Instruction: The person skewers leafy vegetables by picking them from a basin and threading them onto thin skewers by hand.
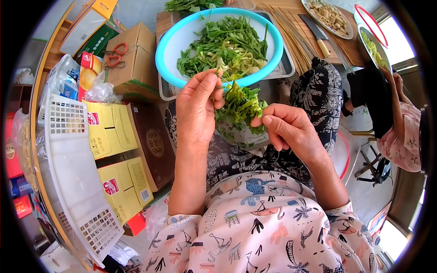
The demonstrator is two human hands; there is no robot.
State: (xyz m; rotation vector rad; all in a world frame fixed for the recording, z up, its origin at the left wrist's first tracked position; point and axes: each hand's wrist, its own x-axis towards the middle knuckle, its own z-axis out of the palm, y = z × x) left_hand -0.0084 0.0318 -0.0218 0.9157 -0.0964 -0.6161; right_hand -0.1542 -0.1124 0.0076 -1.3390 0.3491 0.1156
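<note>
Between my hands, just in front of the blue-rimmed basin (161, 61), hangs a bunch of leafy greens (241, 107). The fingers of my left hand (199, 102) are pinched together at the bunch's upper left, by a pale stem. A thin stick-like line shows near those fingertips; whether it runs through the leaves I cannot tell. My right hand (291, 129) has thumb and forefinger closed at the bunch's right edge, with the exact grip partly hidden. More loose greens (227, 38) are heaped inside the basin. Below the bunch is a whitish bag or bowl, mostly covered.
Thin bamboo sticks (287, 34) lie right of the basin, beside a knife (314, 34) and a plate of cut pieces (328, 17). Red-handled scissors (117, 53) rest on a cardboard box (129, 61) at left. Another person (400, 136) sits at right.
</note>
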